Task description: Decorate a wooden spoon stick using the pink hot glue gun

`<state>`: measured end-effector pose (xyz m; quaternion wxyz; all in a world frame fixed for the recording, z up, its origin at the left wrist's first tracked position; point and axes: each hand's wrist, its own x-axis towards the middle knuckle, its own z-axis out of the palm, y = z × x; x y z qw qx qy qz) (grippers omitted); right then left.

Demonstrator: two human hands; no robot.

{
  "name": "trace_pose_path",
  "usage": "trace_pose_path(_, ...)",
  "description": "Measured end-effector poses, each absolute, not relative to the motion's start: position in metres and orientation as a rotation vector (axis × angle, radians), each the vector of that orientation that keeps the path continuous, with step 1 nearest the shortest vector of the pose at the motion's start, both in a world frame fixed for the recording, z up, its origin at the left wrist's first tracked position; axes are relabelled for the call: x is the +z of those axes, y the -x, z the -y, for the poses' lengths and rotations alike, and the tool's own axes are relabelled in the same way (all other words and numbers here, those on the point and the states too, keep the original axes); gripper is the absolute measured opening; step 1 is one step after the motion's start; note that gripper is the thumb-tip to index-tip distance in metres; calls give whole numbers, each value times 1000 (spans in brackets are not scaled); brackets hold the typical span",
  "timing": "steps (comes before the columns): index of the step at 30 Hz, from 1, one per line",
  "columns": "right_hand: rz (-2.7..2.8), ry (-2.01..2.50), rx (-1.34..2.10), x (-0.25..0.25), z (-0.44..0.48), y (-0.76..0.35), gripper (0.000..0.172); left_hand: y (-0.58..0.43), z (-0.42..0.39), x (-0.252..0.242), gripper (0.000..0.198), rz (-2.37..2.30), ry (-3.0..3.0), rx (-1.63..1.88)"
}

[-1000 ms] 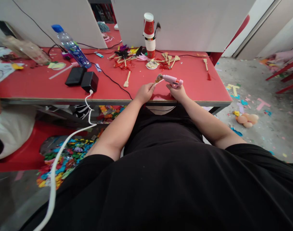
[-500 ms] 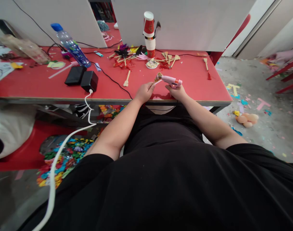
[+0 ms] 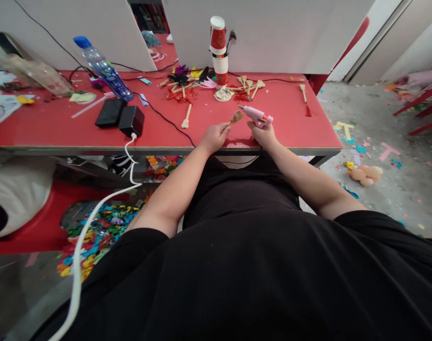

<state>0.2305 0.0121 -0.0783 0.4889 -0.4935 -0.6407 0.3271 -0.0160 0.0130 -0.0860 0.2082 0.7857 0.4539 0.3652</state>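
Observation:
My left hand (image 3: 216, 138) is closed around the handle of a small wooden stick with a broad brownish head (image 3: 236, 117), held up over the table's front edge. In my right hand (image 3: 264, 136) is a pink hot glue gun (image 3: 256, 115), its nozzle pointing left, just right of the stick's head and a little apart from it. A small orange light glows on the gun. Behind my hands lie similar wooden sticks with red tassels (image 3: 250, 90) and a small round dish (image 3: 223, 95). A single wooden stick (image 3: 186, 116) rests to the left.
On the red table (image 3: 159, 133) stand stacked paper cups (image 3: 218, 35), a blue-capped bottle (image 3: 107, 71) and two black boxes (image 3: 132, 121). Dark cables run across it. A tasselled stick (image 3: 304, 94) lies far right. A white cable (image 3: 81, 237) hangs at left, near another person's white clothing (image 3: 20, 189).
The glue gun has shifted slightly right, away from the stick's head. The stick has turned, so its head now points up and to the right.

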Motion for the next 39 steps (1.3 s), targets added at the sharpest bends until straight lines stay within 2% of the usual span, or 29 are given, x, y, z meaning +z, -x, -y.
trace_pose_path(9, 1578, 1040, 760, -79, -5, -232, 58, 16, -12, -84, 46, -1264, -2151, 1024)
trace_pose_path(19, 1617, 1102, 749, -77, -8, -230, 48, 17, -15, -86, 45, -1252, -2134, 1038)
trace_pose_path(29, 1639, 1127, 800, -70, -8, -231, 48, 17, -14, -86, 41, -1248, -2138, 1051)
trace_pose_path(34, 1601, 1193, 832, -73, -11, -232, 43, 17, -12, -83, 45, -1232, -2124, 1050)
trace_pose_path(39, 1632, 1135, 831, -74, -12, -234, 45, 17, -13, -83, 48, -1225, -2140, 1042)
